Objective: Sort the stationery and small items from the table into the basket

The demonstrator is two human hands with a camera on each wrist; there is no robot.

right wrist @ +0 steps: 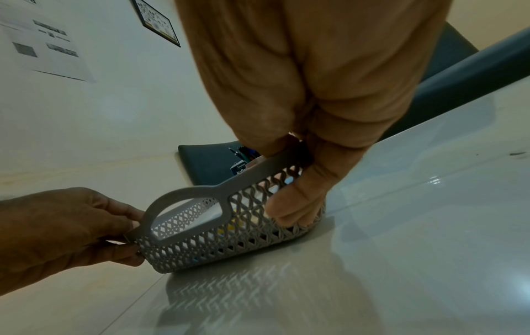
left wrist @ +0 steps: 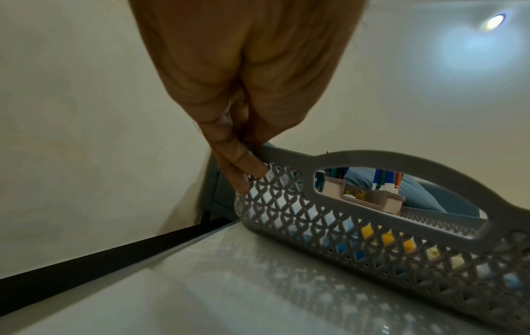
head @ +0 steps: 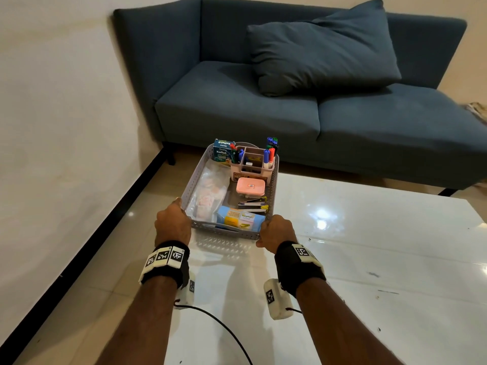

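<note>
Both hands (head: pixel 172 223) (head: pixel 276 233) clamped on near corners of grey lattice basket (head: pixel 226 230), packed with stationery.

The grey lattice plastic basket (head: pixel 274 177) sits at the far left corner of the glossy white surface (head: pixel 369 259), with the blue fabric sofa (head: pixel 342 119) behind it. Inside, the pink compartmented pen holder (head: pixel 251 164) stands at the far end, a pink lidded box (head: pixel 250 186) just before it. The blue soft packet (head: pixel 239 217) lies along the near wall, between the hands at the near corners, left hand (head: pixel 172 222) and right hand (head: pixel 276 230).

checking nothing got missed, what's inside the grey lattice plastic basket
In the grey lattice plastic basket: pink divided pen holder with markers, teal box, clear bag, pink rounded case, staplers, blue packet. Anything beneath them is hidden.
</note>
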